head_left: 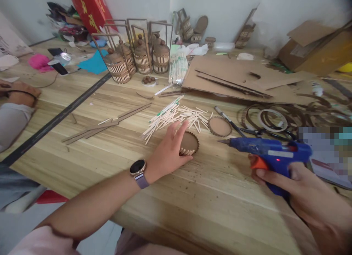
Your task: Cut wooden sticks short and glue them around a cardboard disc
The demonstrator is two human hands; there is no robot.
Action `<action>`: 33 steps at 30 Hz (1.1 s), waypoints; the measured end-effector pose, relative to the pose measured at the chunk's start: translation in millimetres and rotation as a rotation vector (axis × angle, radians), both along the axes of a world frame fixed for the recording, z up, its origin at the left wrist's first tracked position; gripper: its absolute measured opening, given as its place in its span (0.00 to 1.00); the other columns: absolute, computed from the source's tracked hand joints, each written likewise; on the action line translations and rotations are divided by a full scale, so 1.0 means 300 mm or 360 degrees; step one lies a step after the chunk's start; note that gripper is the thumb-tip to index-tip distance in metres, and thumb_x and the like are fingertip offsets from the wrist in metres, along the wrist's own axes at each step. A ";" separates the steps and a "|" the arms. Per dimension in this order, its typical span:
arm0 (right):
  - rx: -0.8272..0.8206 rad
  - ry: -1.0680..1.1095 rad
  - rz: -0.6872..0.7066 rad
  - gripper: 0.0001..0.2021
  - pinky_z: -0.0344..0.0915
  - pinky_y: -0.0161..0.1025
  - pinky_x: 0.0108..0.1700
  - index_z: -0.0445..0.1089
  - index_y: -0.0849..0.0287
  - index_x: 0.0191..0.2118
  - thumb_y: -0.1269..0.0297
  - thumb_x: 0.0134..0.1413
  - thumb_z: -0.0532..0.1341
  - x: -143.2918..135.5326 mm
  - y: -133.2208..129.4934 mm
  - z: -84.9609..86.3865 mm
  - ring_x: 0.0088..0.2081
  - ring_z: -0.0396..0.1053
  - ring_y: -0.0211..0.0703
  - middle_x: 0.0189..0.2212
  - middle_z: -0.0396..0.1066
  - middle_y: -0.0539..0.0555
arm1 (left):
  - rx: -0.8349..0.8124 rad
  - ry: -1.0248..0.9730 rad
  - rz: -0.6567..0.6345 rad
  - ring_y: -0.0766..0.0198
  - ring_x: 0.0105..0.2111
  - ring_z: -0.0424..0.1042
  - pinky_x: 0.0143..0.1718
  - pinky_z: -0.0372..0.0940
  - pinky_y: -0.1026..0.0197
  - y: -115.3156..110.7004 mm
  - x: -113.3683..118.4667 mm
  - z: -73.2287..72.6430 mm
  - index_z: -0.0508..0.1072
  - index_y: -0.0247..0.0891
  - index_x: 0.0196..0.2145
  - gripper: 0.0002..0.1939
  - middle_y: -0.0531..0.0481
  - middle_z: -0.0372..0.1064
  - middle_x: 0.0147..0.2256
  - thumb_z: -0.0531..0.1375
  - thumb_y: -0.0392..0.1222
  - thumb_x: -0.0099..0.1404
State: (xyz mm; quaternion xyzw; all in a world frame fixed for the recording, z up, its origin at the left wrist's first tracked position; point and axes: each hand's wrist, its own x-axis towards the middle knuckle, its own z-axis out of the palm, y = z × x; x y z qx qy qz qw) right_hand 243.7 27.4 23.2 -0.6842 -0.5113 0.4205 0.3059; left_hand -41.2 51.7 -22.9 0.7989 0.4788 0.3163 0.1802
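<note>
My left hand (167, 152), with a watch on its wrist, curves round the left side of a round cardboard base (190, 142). Its thumb lies at the near rim and its fingers reach over toward the far rim. Short wooden sticks (187, 152) stand in a row along the near edge of this base. On the right, my right hand (299, 181) grips a blue glue gun (264, 146) with an orange trigger. The nozzle points left toward the base, apart from it. Behind my left hand lies a loose pile of short sticks (176, 115).
A second cardboard disc (219, 126), scissors (247, 131) and a tape roll (272, 120) lie to the right. Several handled baskets (143, 58) stand at the back beside a cardboard sheet (217, 73). Brown strips (96, 130) lie left; another person's arm (16, 112) rests at the far left.
</note>
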 end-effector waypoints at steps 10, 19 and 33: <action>0.0095 -0.0064 0.0335 0.21 0.71 0.40 0.29 0.78 0.57 0.36 0.43 0.46 0.67 -0.074 -0.021 -0.093 0.28 0.73 0.48 0.27 0.77 0.55 | -0.0067 -0.0025 0.0021 0.41 0.66 0.50 0.64 0.53 0.36 0.000 0.001 -0.001 0.33 0.49 0.67 0.58 0.35 0.44 0.65 0.70 0.33 0.54; 0.0434 -0.0425 0.0762 0.15 0.76 0.44 0.38 0.77 0.54 0.41 0.52 0.56 0.60 -0.092 -0.021 -0.109 0.37 0.78 0.52 0.36 0.81 0.54 | -0.0104 -0.0024 0.0024 0.42 0.66 0.50 0.64 0.54 0.37 0.001 0.000 0.006 0.36 0.48 0.67 0.57 0.35 0.44 0.65 0.71 0.34 0.54; 0.0473 -0.0542 0.0814 0.10 0.70 0.40 0.28 0.73 0.54 0.35 0.54 0.57 0.58 -0.128 -0.035 -0.092 0.27 0.74 0.47 0.25 0.77 0.51 | -0.0134 -0.0079 0.0000 0.41 0.65 0.52 0.61 0.59 0.36 0.004 -0.004 0.002 0.36 0.53 0.67 0.56 0.38 0.43 0.65 0.70 0.34 0.55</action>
